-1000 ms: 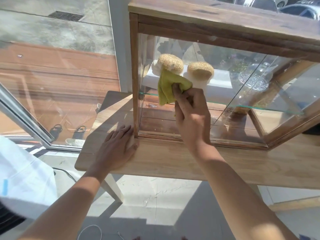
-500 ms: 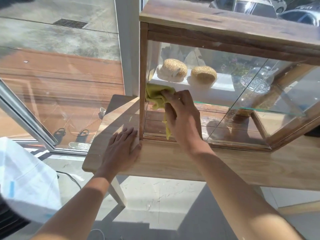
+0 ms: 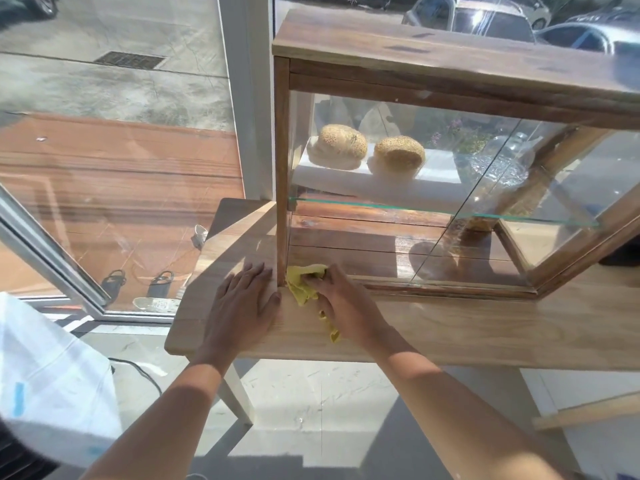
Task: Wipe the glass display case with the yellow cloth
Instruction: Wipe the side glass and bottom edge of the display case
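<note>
A wood-framed glass display case (image 3: 450, 77) stands on a light wooden table (image 3: 450, 327). My right hand (image 3: 346, 303) grips the yellow cloth (image 3: 303, 284) and presses it against the bottom left corner of the front glass, where the pane meets the lower frame. A tail of the cloth hangs below my palm. My left hand (image 3: 240, 306) lies flat and open on the table, its fingertips touching the case's left corner post. Inside, two seeded buns (image 3: 370, 150) sit on a white tray on the glass shelf.
A white window post (image 3: 247, 98) rises just left of the case. A large window pane (image 3: 104, 168) fills the left side, with pavement and parked cars outside. A white bag (image 3: 45, 386) sits at the lower left. A cable lies on the tiled floor.
My right hand has slid the cloth down the left side of the glass, from shelf height to the bottom corner. My left hand has stayed flat on the table.
</note>
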